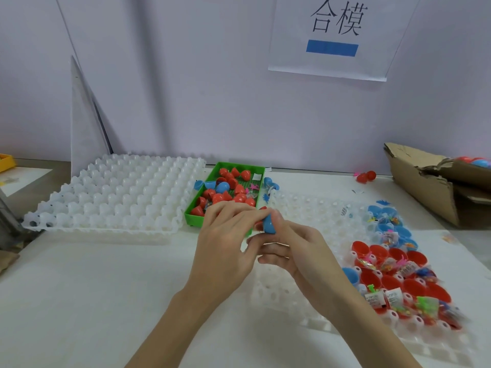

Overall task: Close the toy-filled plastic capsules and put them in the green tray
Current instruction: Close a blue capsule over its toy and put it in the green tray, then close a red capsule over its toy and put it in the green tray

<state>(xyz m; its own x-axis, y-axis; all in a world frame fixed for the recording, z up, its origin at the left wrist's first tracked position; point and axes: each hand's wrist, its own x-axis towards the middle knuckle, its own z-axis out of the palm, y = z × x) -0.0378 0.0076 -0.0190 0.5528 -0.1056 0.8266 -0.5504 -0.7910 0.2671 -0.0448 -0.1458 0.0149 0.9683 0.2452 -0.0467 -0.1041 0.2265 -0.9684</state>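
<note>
Bare white table [93, 301] lies open in front and to the left, room for a hand to pass. Both hands meet just before the near end of the green tray [196, 221], covering its near right corner. Inside, the tray is crowded with red and blue capsules [225, 189]; a small bare patch shows at its far right. A white dimpled tray [119, 192] flanks it on the left, another [305, 213] on the right, with loose blue halves [271, 183] between
</note>
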